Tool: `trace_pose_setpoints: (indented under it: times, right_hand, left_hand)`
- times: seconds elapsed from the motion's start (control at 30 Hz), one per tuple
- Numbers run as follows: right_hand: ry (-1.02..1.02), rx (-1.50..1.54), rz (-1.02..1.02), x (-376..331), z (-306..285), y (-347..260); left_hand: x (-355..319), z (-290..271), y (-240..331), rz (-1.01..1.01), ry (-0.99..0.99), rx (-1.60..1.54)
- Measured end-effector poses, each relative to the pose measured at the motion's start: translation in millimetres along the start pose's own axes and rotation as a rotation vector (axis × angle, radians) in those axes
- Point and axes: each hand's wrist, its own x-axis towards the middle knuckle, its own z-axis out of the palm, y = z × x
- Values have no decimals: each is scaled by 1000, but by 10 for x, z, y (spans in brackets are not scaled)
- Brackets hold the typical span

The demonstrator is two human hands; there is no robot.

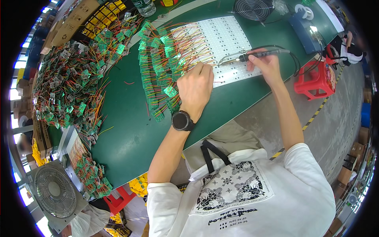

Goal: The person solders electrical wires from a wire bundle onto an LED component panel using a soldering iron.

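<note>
Soldering iron (243, 58), grasped by the right hand (265, 65) over the white panel (231, 39), could, I judge, slip and scorch the left hand (195, 87), curled nearby, holding what I cannot tell.

Widest open stretch: green table (122, 138) between heap of wired boards (65, 83) at left and rows of green boards (148, 79). Small red wire scrap (128, 83) lies in it. Room continues below the rows to the near edge; left forearm (167, 154) shuts off its right side.

Second lane: near-edge strip below white sheet (237, 35), between both forearms.

Across sheet: left grip (195, 85), soldering iron (258, 54) and right grip (262, 65) block the lower part; wires overhang its left. Upper right of sheet open from above.

Right of sheet: gap up to blue box (306, 33), black cable (296, 65) looping across its lower end. Round fan (254, 8) stands at far side.
</note>
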Motion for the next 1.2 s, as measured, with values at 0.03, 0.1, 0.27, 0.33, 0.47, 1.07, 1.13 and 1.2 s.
trace_pose_setpoints:
  times: [0.03,0.1,0.27,0.33,0.47,1.07,1.13,1.2]
  right_hand:
    - [4,-2,-2,0,2,3]
    - [34,17,5,3,-9,14]
    - [104,60,2,18,-31,35]
    - [131,76,56,48,-13,-1]
    - [101,202,141,109,-124,20]
    - [98,114,74,35,-71,29]
    - [87,68,57,30,-70,48]
    - [82,73,44,15,-53,39]
  left_hand:
    - [-2,3,-5,2,4,-3]
    - [4,5,-12,8,9,-4]
    - [5,-14,2,12,5,-1]
    - [12,-40,5,-12,-18,1]
    - [47,-95,39,-29,3,-86]
    - [74,-180,-95,210,-192,-122]
    - [61,-172,-116,177,-190,-86]
    - [50,-160,-132,170,-161,-111]
